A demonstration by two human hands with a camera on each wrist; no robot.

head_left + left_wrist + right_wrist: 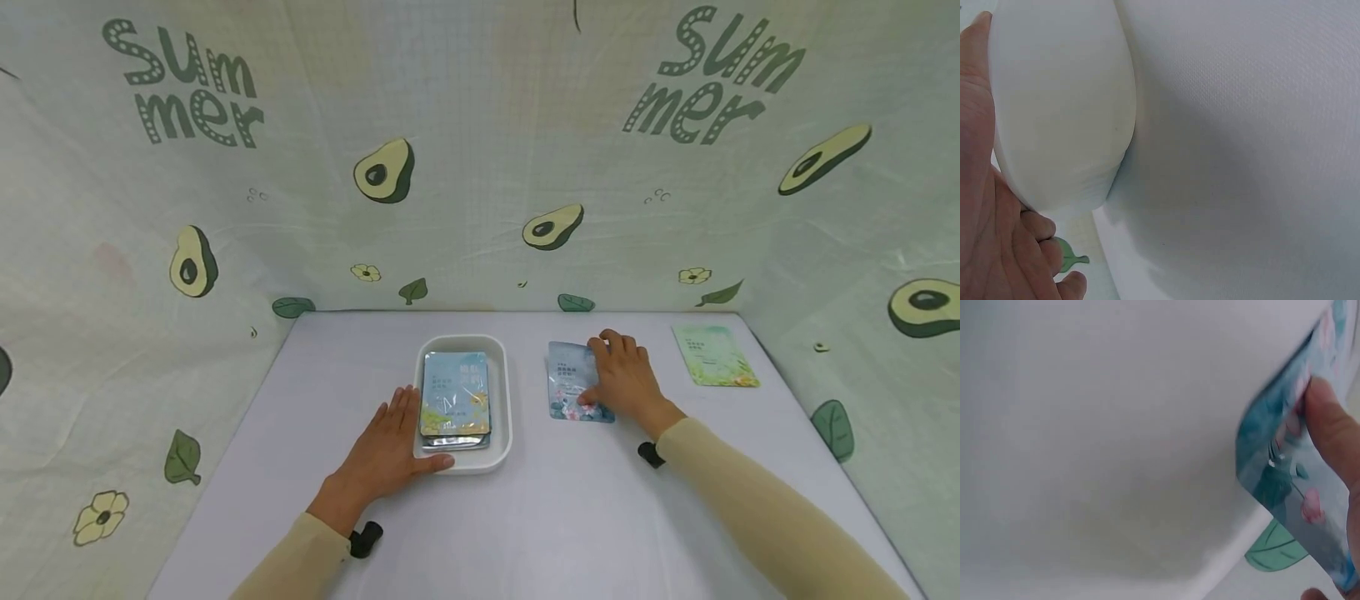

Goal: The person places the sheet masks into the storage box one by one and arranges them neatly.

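My left hand rests against the front left corner of a white tray. Its fingers lie straight along the tray's left side, and the thumb reaches over the front rim. Inside the tray, a light blue and yellow sheet mask packet tops a small stack, with a silvery edge showing below it. To the right of the tray, my right hand grips a blue-grey floral sheet mask packet by its right side. The right wrist view shows the thumb pressed on the printed face of this packet, which bends.
A green sheet mask packet lies flat at the back right of the white table. Behind the table and along its sides hangs a pale cloth printed with avocados and leaves.
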